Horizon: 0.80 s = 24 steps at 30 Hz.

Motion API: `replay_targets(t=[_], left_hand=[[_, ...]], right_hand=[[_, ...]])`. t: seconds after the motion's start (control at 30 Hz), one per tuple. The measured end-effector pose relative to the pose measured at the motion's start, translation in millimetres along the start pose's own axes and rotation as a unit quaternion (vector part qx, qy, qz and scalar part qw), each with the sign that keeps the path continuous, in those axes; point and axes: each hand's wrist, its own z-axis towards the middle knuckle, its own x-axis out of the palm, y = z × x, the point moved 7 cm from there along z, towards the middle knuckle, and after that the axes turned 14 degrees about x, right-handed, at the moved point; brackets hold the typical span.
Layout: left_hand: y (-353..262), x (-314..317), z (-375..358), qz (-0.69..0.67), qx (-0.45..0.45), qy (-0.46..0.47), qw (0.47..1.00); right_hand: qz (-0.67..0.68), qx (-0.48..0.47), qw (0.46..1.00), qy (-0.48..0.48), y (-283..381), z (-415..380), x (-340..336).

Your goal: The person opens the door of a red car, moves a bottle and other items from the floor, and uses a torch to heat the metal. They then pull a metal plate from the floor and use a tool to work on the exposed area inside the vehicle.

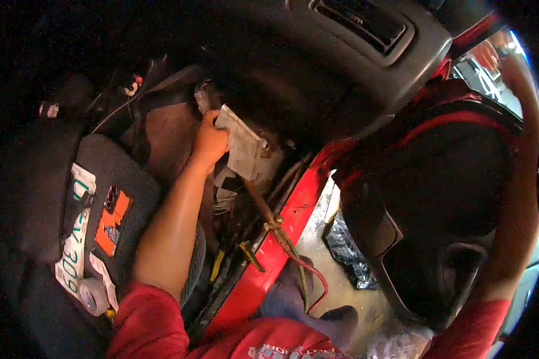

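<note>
My left hand [209, 140] reaches under the black dashboard [341, 54] and grips the edge of a grey metal box [244, 149] mounted there. Its fingers are curled around the box's left side. A brown rod and several wires [281, 236] hang down from below the box. My right arm [521, 179] stretches up along the right edge of the view, beside the black inner door panel [437, 209]. My right hand [488, 55] is small and blurred at the top right, and what it touches is unclear.
A dark seat [36, 179] at the left carries a white licence plate [73, 251], an orange card [111, 222] and a tape roll [93, 296]. The red door sill [281, 239] runs diagonally. Yellow-handled tools [218, 264] lie in the footwell. A crumpled plastic bag [348, 251] is on the ground.
</note>
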Motion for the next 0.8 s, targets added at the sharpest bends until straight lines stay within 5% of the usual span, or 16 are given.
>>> replay_targets(t=[0.1,0.17,0.23,0.27,0.3,0.4,0.43,0.5,0.53,0.6,0.63,0.7,0.8], left_hand=[[42.4,20.9,40.9,0.140,0.112,-0.018,0.984],[66.5,98.1,86.6,0.471,0.165,0.182,0.847],[91.6,146.7,103.1,0.447,0.069,0.313,0.835],[94.3,151.6,94.5,0.187,-0.041,0.237,0.952],[114.5,172.7,102.8,0.148,-0.038,0.206,0.966],[196.9,264.8,173.5,0.387,0.182,0.084,0.900],[233.8,297.4,196.5,0.453,0.247,0.013,0.856],[224.5,295.1,183.8,0.376,0.199,0.039,0.904],[228.8,296.8,182.0,0.355,0.182,0.052,0.916],[241.5,300.4,183.2,0.336,0.168,0.070,0.924],[249.3,300.8,183.5,0.330,0.162,0.076,0.927],[263.7,305.3,181.3,0.318,0.156,0.087,0.931],[281.6,313.6,178.0,0.309,0.150,0.095,0.935]], right_hand=[[0.139,0.014,0.990,0.009,15.1,-100.8,-69.7],[0.215,0.058,0.973,0.057,8.7,-166.3,-83.8],[0.272,0.129,0.949,0.098,-16.0,-227.8,-87.4],[0.293,0.170,0.933,0.122,-29.0,-265.6,-85.2],[0.313,0.217,0.913,0.146,-43.4,-301.6,-80.3],[0.325,0.404,0.830,0.207,-79.3,-411.5,-77.1],[0.230,0.328,0.895,0.197,-89.4,-434.1,-86.2],[0.164,0.188,0.928,0.275,-101.4,-448.0,-110.2],[0.287,0.388,0.826,0.292,-117.4,-477.4,-112.8],[0.045,0.257,0.893,0.367,-155.6,-499.4,-143.2],[0.041,0.252,0.895,0.364,-170.0,-506.4,-152.3],[0.056,0.383,0.816,0.430,-192.5,-534.9,-156.1],[0.132,0.406,0.810,0.402,-155.6,-533.6,-151.0]])
